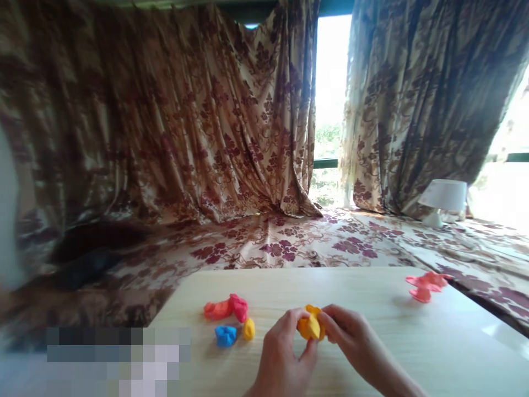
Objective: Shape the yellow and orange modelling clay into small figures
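Yellow dough (313,327) | over surface (438,342), between left grip (285,344) and right grip (351,330) | both nearly closed, pinching its opposite edges | likely light, soft, easily dented; best held lightly by outer edges | blue lump (225,336) left of left grip

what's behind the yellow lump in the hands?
Behind the yellow lump: pale tabletop, then flowered cloth. Its far side, and anything the left hand and right hand cover, can't be seen.

Brown cloth curtains with dark red flowers (231,121) hang beside a tall, bright window (331,77). A small white lamp (447,196) sits on flowery white cloth (306,248) behind a pale wooden table (347,289).
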